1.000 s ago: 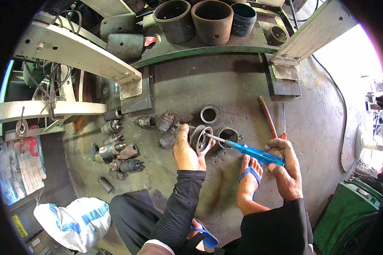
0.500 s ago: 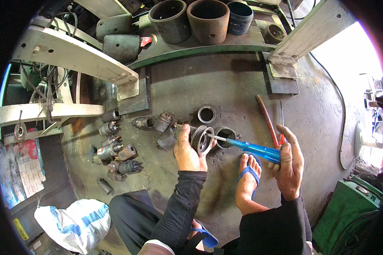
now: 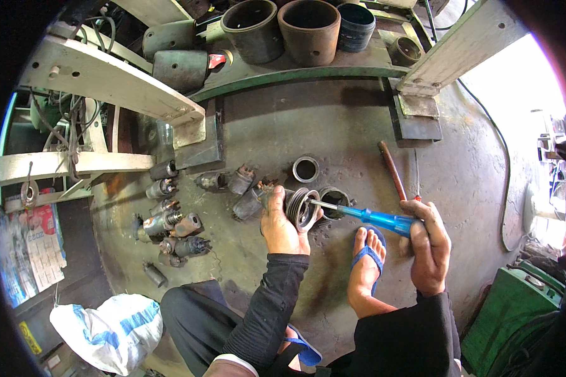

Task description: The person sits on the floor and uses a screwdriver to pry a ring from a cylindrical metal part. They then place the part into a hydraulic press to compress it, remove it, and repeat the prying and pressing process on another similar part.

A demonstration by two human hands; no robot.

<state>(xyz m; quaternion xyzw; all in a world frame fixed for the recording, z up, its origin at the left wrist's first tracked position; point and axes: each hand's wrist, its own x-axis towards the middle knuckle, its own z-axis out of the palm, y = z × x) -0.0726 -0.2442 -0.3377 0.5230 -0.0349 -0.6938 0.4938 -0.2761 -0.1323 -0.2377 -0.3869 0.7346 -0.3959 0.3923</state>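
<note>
My left hand grips a dark metal cylinder with a ribbed rim at the centre of the head view. My right hand is closed on the handle of a blue screwdriver; its steel tip reaches into the cylinder's open end. Behind my right hand lie a brown rod and a thin screwdriver with some red at its handle. An empty metal ring and an open housing sit just beyond my left hand.
Greasy cylindrical parts lie at left on the concrete floor. Large sleeves stand on a rack between cream steel beams. A white sack is at lower left, a green machine at lower right, my sandalled foot below the screwdriver.
My right index finger lifted off the screwdriver half a second ago and now curls down on it again. My left hand and the cylinder have shifted slightly to the right.
</note>
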